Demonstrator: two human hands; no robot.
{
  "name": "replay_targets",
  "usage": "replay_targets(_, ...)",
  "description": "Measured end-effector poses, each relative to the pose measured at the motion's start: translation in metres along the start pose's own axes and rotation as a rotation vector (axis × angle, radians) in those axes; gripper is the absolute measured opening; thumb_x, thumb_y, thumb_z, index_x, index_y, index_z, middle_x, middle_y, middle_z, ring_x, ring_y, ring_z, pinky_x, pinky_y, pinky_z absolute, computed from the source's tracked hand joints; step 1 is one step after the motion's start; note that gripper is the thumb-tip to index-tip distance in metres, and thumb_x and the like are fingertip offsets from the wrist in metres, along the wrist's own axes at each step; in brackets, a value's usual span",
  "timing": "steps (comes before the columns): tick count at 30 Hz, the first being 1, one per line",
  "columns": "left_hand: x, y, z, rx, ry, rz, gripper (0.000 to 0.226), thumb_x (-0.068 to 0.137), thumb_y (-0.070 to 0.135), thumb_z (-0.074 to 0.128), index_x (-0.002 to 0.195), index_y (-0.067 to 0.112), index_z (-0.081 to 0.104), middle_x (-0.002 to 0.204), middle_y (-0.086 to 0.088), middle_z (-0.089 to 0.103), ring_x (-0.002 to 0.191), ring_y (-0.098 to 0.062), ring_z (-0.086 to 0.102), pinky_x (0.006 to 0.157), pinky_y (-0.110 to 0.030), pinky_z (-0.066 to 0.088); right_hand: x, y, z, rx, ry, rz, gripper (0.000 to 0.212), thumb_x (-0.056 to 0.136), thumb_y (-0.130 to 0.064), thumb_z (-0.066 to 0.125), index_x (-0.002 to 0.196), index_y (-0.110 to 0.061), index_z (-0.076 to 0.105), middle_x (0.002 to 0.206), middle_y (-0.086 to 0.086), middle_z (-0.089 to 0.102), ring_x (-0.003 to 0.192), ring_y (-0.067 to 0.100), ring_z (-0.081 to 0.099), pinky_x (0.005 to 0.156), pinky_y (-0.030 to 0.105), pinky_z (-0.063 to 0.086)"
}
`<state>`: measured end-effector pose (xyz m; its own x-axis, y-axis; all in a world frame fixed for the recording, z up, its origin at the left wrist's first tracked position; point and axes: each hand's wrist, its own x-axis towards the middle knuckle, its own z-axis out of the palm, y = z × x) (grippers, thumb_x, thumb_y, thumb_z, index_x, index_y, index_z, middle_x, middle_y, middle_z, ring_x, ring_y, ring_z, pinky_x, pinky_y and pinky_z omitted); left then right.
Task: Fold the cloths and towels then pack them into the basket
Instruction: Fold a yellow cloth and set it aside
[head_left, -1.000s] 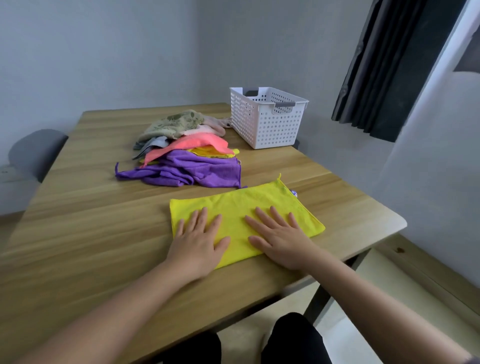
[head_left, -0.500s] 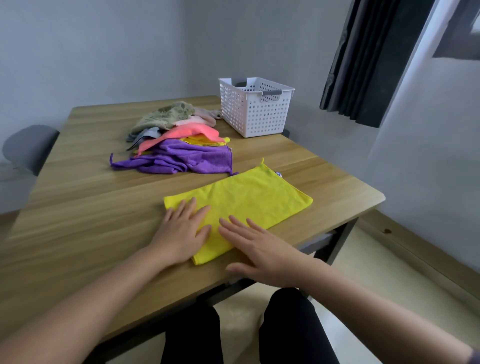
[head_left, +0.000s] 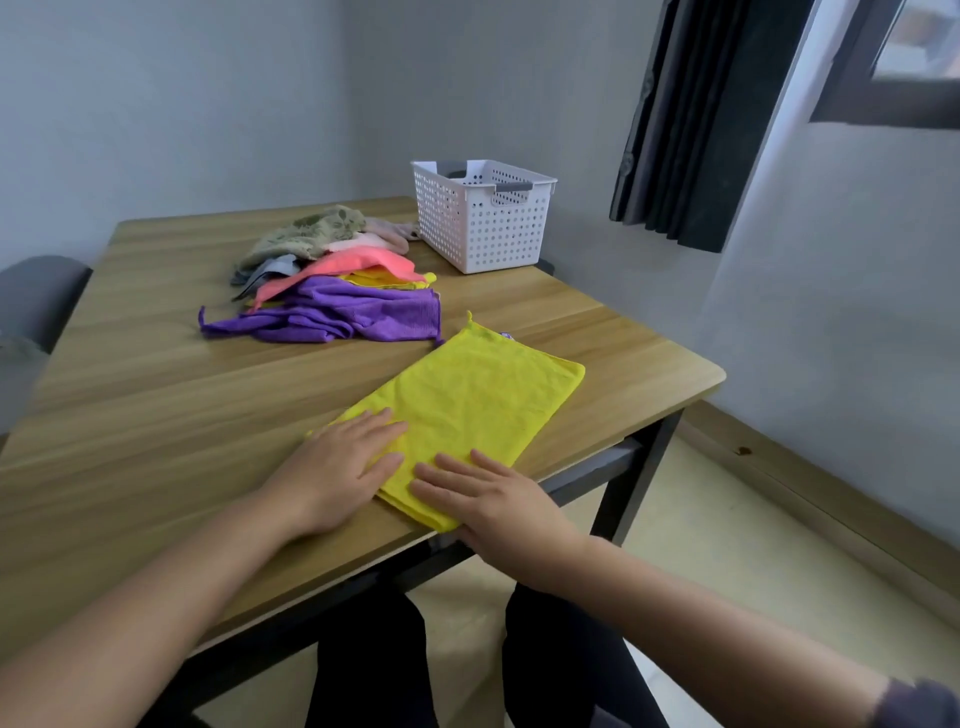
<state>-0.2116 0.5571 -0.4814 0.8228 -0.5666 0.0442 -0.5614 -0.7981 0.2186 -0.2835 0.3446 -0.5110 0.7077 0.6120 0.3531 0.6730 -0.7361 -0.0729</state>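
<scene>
No readable text, label or number shows anywhere.

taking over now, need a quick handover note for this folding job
Left hand and right hand both open, flat on the near end of the folded yellow microfibre cloth at the wooden table's near edge.
Loose heap of purple, pink and green cloths behind it; white perforated plastic basket at the far edge, no cloth showing inside.
Left: finish this fold, fold the heap, pack everything.
</scene>
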Motion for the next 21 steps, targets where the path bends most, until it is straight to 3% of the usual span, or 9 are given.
replay_targets(3, -0.010, -0.006, -0.013, -0.026, -0.004, 0.064, 0.116, 0.057, 0.093, -0.009, 0.140, 0.031, 0.041, 0.149, 0.010, 0.035, 0.137, -0.008, 0.030, 0.111, -0.027, 0.018, -0.012, 0.001, -0.018, 0.365, -0.016, 0.193, 0.041, 0.097, -0.019, 0.049, 0.138, -0.022, 0.048, 0.142, -0.005, 0.048, 0.137, 0.007, 0.034, 0.117, 0.030, 0.018)
replay_targets(5, -0.019, -0.006, -0.020, -0.052, 0.004, 0.095, 0.109, 0.058, 0.095, 0.001, 0.134, 0.033, 0.048, 0.140, 0.015, 0.044, 0.128, -0.007, 0.038, 0.108, -0.029, 0.025, -0.017, 0.003, -0.032, 0.590, -0.017, 0.358, 0.034, 0.100, -0.026, 0.043, 0.132, -0.030, 0.053, 0.129, -0.005, 0.060, 0.126, 0.008, 0.046, 0.109, 0.031, 0.033)
replay_targets(7, -0.023, -0.004, -0.021, -0.061, 0.049, 0.110, 0.094, 0.061, 0.091, 0.021, 0.129, 0.034, 0.052, 0.123, 0.018, 0.052, 0.116, -0.004, 0.046, 0.100, -0.026, 0.031, -0.019, 0.008, -0.041, 0.724, 0.054, 0.450, 0.025, 0.099, -0.033, 0.042, 0.117, -0.032, 0.060, 0.101, 0.007, 0.067, 0.093, 0.020, 0.059, 0.086, 0.037, 0.046)
replay_targets(9, -0.022, -0.003, -0.018, -0.104, 0.130, 0.120, 0.067, 0.065, 0.071, 0.036, 0.119, 0.038, 0.060, 0.110, 0.014, 0.061, 0.106, -0.007, 0.056, 0.093, -0.026, 0.039, -0.019, 0.015, -0.049, 0.809, 0.127, 0.517, 0.045, 0.094, -0.050, 0.042, 0.104, -0.011, 0.063, 0.083, 0.009, 0.057, 0.078, 0.018, 0.049, 0.073, 0.036, 0.043)
replay_targets(11, -0.019, -0.004, -0.017, -0.320, 0.196, 0.056, 0.044, 0.066, 0.059, 0.045, 0.099, 0.041, 0.067, 0.093, 0.012, 0.069, 0.088, -0.005, 0.062, 0.082, -0.024, 0.044, -0.021, 0.024, -0.055, 0.874, 0.172, 0.558, 0.067, 0.088, -0.062, 0.044, 0.099, 0.003, 0.059, 0.085, 0.005, 0.053, 0.081, 0.015, 0.048, 0.075, 0.035, 0.042)
replay_targets(14, -0.007, 0.002, -0.023, -0.720, 0.210, -0.026, 0.021, 0.076, 0.045, 0.071, 0.080, 0.025, 0.069, 0.066, 0.007, 0.064, 0.062, -0.003, 0.055, 0.060, -0.019, 0.043, -0.022, 0.038, -0.065, 1.011, 0.247, 0.639, 0.033, 0.098, -0.034, 0.046, 0.097, -0.008, 0.065, 0.089, -0.002, 0.066, 0.087, 0.014, 0.061, 0.081, 0.032, 0.050)
replay_targets(17, 0.016, 0.016, -0.025, -1.016, 0.275, -0.131, 0.016, 0.085, 0.002, 0.064, 0.076, 0.016, 0.065, 0.060, 0.014, 0.067, 0.057, 0.005, 0.058, 0.057, -0.009, 0.046, -0.018, 0.053, -0.072, 1.121, 0.341, 0.741, 0.022, 0.098, -0.024, 0.045, 0.100, -0.016, 0.066, 0.096, -0.002, 0.070, 0.092, 0.015, 0.066, 0.083, 0.032, 0.055)
replay_targets(19, 0.036, 0.023, -0.026, -1.054, 0.313, -0.198, 0.017, 0.088, 0.001, 0.060, 0.083, 0.017, 0.064, 0.065, 0.014, 0.069, 0.061, 0.005, 0.061, 0.060, -0.012, 0.049, -0.009, 0.062, -0.075, 1.080, 0.390, 0.806, 0.021, 0.098, -0.024, 0.046, 0.095, -0.017, 0.066, 0.095, 0.000, 0.069, 0.089, 0.014, 0.065, 0.082, 0.032, 0.052)
replay_targets(21, 0.056, 0.024, -0.027, -0.976, 0.331, -0.249, 0.006, 0.088, 0.015, 0.064, 0.083, 0.018, 0.065, 0.079, 0.004, 0.072, 0.072, -0.007, 0.063, 0.070, -0.028, 0.052, 0.002, 0.074, -0.075, 1.016, 0.414, 0.863, 0.022, 0.099, -0.023, 0.046, 0.090, -0.017, 0.066, 0.092, 0.002, 0.068, 0.084, 0.015, 0.063, 0.080, 0.032, 0.051)
